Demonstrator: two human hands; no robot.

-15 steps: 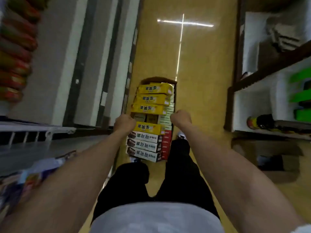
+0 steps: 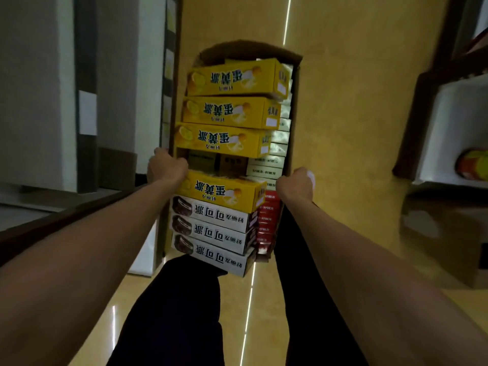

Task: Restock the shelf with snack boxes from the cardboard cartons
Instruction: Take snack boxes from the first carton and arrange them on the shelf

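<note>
**Cardboard Carton: Handling and Grip Points**

Cardboard forms the open carton [image 2: 295,107], which sits on the glossy yellow floor [image 2: 343,128] between the person's outstretched arms. It is packed with yellow snack boxes [image 2: 232,141], white snack boxes [image 2: 211,228] and red packs [image 2: 268,220] along its right side. The left hand [image 2: 166,167] is curled over the carton's left wall; the right hand [image 2: 297,184] is curled over the right wall. Judged full, the load will be fairly heavy, and the thin walls may flex, so support from below is advisable. Individual boxes appear light and stiff; grip them by the long edges. Shelving [image 2: 39,88] flanks the aisle at left, and a white shelf unit [image 2: 449,133] stands at right.
</note>
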